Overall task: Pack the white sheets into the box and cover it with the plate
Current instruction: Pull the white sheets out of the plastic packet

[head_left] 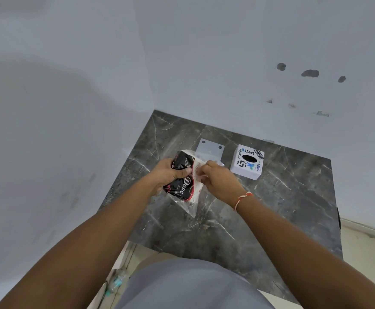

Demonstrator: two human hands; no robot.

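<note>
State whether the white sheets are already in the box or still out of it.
Still out. The sheets remain in the tissue packet held by both hands, beside the box.

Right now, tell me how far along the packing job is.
Nothing looks packed yet. The left hand holds the black Dove packet above the marble counter, while the right hand pulls at the white sheets at its open end. Still left: getting the sheets into the sticker-covered white box, then covering it with the grey plate lying behind the packet.
</note>
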